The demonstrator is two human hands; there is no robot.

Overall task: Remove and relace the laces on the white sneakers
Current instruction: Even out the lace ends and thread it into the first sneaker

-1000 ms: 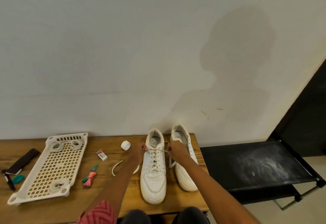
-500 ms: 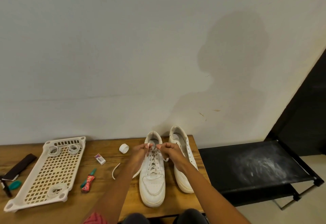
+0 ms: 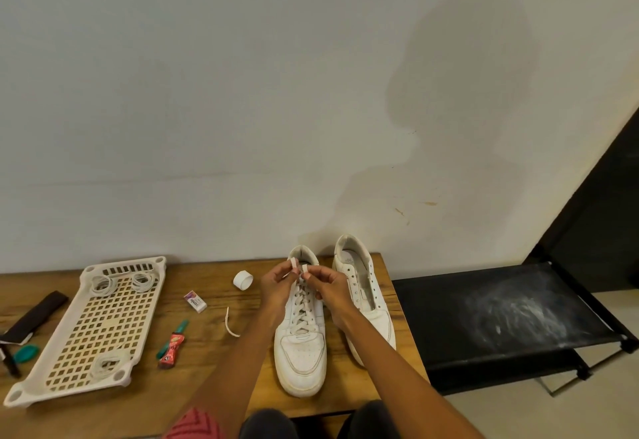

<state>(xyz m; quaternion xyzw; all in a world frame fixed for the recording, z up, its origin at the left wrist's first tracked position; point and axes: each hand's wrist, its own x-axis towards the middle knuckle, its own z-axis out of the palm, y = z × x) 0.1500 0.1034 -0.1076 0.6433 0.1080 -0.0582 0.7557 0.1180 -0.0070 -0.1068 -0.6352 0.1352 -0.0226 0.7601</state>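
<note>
A wooden table [image 3: 103, 418] runs along the wall, and everything here is placed against the laced sneaker [image 3: 301, 338] that stands on it. This sneaker lies with its long axis running away from the person, toe toward the near table edge and heel toward the wall. Well to its left sits a white perforated tray [image 3: 93, 328] holding coiled laces, lying lengthwise in roughly the same direction. Just to its right, close alongside, stands the second sneaker [image 3: 366, 297], eyelets bare, pointing the same way but slightly angled outward. Both forearms reach forward from the near edge and converge over the laced sneaker's tongue opening. The left hand [image 3: 278, 286] is raised above the upper eyelets, thumb and fingers pinching one end of the lace [image 3: 301, 314], which sticks up. The right hand [image 3: 330, 288] mirrors it, fingers curled and pinching the other end, the two tips standing close together. Left of the sneaker lie a loose lace piece [image 3: 231, 323], a small white roll [image 3: 243, 280], an eraser [image 3: 195, 301] and a red-and-green tube [image 3: 172, 345].
</note>
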